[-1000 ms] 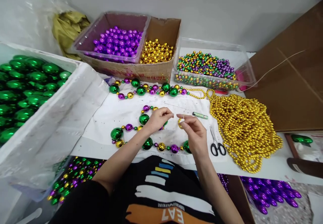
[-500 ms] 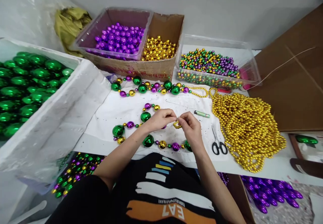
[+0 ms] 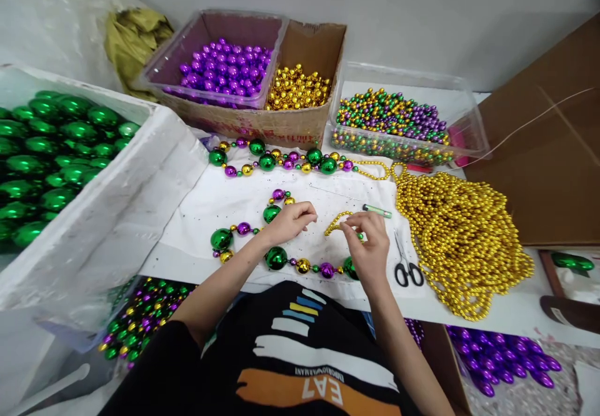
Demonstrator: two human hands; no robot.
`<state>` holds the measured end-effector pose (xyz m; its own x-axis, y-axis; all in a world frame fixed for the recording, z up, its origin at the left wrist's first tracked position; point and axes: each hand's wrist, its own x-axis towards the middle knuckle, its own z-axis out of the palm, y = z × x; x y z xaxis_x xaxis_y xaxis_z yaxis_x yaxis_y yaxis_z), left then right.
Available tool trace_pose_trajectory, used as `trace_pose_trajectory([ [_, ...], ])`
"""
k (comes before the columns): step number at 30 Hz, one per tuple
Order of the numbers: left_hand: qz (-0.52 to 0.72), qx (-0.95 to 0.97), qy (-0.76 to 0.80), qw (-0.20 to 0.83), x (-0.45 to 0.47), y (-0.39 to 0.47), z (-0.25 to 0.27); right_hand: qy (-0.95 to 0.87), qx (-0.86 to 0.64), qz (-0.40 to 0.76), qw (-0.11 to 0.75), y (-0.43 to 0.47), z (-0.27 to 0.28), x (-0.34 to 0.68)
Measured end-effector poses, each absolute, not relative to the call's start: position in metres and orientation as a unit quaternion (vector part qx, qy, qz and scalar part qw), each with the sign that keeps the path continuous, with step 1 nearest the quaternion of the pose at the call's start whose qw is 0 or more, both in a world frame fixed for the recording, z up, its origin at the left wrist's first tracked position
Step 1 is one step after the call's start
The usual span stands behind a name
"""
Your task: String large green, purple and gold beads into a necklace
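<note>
"Where's the work from your end?"

"I have the short gold strand point(image 3: 334, 222) curled over the white cloth point(image 3: 192, 213), running into my right hand point(image 3: 369, 238). I can't tell whether its loop touches the cloth."

"And the grips?"

"My right grip is narrow, thumb and fingertips apparently pinching that strand. My left hand point(image 3: 291, 221) has its fingertips drawn together too; if there's a thread in them, it's too fine for me to see."

"How would I handle it well?"

"I'd pinch right at the strand's end, lightly, so the little beads don't twist, and leave the loop slack. I'd also mind the big-bead string point(image 3: 302, 266); both my hands cover parts of it, so a low wrist could drag it."

"Pose?"

"My forearms point(image 3: 227, 282) angle inward from the near side, palms mostly down, a clear gap between the fingertips. Just past my right hand lies a green tube point(image 3: 377, 211), then scissors point(image 3: 409, 275) beside my wrist, and farther right the gold bead pile point(image 3: 462, 235) on the desk point(image 3: 515, 316)."
</note>
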<state>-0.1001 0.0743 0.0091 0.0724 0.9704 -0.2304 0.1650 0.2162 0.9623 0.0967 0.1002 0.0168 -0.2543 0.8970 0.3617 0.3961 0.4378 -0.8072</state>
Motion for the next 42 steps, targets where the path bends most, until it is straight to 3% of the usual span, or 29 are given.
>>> trace_pose_trajectory([
  [4, 0.332, 0.569, 0.574, 0.486, -0.092, 0.074, 0.02, -0.766, -0.397, 0.271, 0.427, 0.089, 0.017, 0.081],
  [10, 0.31, 0.608, 0.577, 0.449, -0.093, 0.071, 0.032, -0.696, -0.391, 0.472, 0.373, 0.089, 0.001, 0.072],
  [13, 0.304, 0.617, 0.566, 0.453, -0.095, 0.071, 0.032, -0.684, -0.406, 0.488, 0.359, 0.092, 0.0, 0.076],
  [20, 0.311, 0.615, 0.553, 0.468, -0.098, 0.07, 0.028, -0.721, -0.446, 0.381, 0.369, 0.087, 0.002, 0.078],
  [29, 0.331, 0.549, 0.563, 0.522, -0.101, 0.067, 0.025, -0.816, -0.387, 0.244, 0.354, 0.088, 0.0, 0.078],
  [36, 0.373, 0.48, 0.53, 0.591, -0.1, 0.066, 0.022, -0.873, -0.353, 0.153, 0.299, 0.091, -0.004, 0.081],
  [39, 0.369, 0.497, 0.501, 0.605, -0.106, 0.066, 0.027, -0.872, -0.346, 0.243, 0.248, 0.097, -0.001, 0.084],
  [42, 0.343, 0.537, 0.495, 0.59, -0.112, 0.065, 0.03, -0.795, -0.324, 0.471, 0.204, 0.107, 0.005, 0.087],
])
